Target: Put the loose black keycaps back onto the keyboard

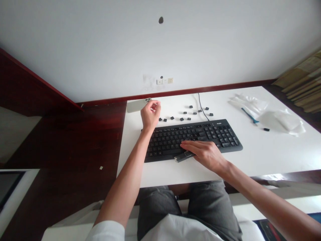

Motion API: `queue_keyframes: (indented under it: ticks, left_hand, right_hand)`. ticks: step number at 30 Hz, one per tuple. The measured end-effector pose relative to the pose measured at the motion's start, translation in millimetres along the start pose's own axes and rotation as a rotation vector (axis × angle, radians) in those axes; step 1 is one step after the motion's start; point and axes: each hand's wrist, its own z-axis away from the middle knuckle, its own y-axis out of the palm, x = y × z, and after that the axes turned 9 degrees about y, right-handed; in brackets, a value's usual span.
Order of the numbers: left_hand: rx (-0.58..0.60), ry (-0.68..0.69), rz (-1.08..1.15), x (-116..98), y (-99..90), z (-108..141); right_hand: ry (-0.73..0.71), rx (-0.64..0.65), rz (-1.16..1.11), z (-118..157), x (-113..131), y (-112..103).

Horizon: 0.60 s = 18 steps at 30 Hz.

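Observation:
A black keyboard (pixel 165 143) lies on the white table (pixel 160 174). My left hand (pixel 150 115) is raised over its upper left corner, fingers curled together in a pinch; whatever they hold, if anything, is too small to make out. My right hand (pixel 204 152) is over the keyboard's lower middle, its fingers closed around a dark tool (pixel 184 156) whose light-coloured tip points left. Several loose black keycaps (pixel 182 119) are scattered behind the keyboard. Among the keys, a patch near the upper middle looks darker.
At the table's back left lies a pale phone (pixel 135 106), partly behind my left hand. On the right are clear plastic bags (pixel 288 122), a blue tool (pixel 249 115) and a small black piece (pixel 266 129). The keyboard's cable (pixel 202 108) runs to the back edge.

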Motion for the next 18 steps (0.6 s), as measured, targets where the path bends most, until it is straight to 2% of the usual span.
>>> queue_keyframes:
  ticks: [4, 13, 15, 18]
  left_hand:
    - [0.005, 0.003, -0.001, -1, 0.0, 0]
    - [-0.006, 0.023, -0.020, 1, -0.8, 2]
    - [-0.002, 0.028, -0.036, 1, -2.9, 1]
    - [-0.019, 0.056, -0.091, 4, -9.4, -1]
  right_hand:
    - [-0.018, -0.007, 0.087, -3, 6, -2]
    - [-0.039, 0.086, 0.306, 3, 28, 0]
    - [-0.024, 0.082, 0.298, 3, 28, 1]
    - [0.020, 0.048, 0.164, 6, 22, 1]
